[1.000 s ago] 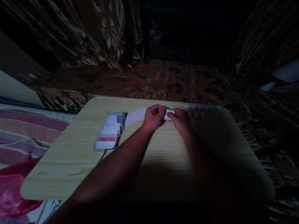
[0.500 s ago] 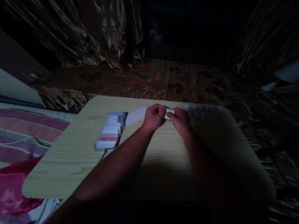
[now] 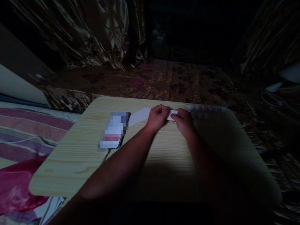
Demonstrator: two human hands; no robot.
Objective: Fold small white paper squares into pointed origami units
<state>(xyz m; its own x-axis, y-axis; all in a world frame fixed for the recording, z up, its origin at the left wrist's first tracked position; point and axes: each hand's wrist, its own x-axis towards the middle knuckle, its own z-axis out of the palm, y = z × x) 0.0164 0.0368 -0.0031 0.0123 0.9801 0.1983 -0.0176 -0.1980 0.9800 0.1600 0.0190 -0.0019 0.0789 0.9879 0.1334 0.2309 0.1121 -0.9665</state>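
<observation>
Between my two hands is a small white piece of paper, held above the far half of the wooden table. My left hand pinches its left end, fingers closed. My right hand grips the other end, its thumb lying across the front. Flat on the table, just left of my left hand, lies a larger white sheet of paper. To the right of my right hand sit several small whitish folded pieces in rows; their exact shape is too dim to make out.
A phone with a blurred screen lies left of my left forearm, a cable running from it. A striped bed cover and a pink cloth are at the left. Behind the table stands a ledge with patterned cloth. A white lamp stands far right.
The whole view has shifted slightly, so everything appears a little further right. Both hands keep hold of the small white paper, with hardly any change in their grip.
</observation>
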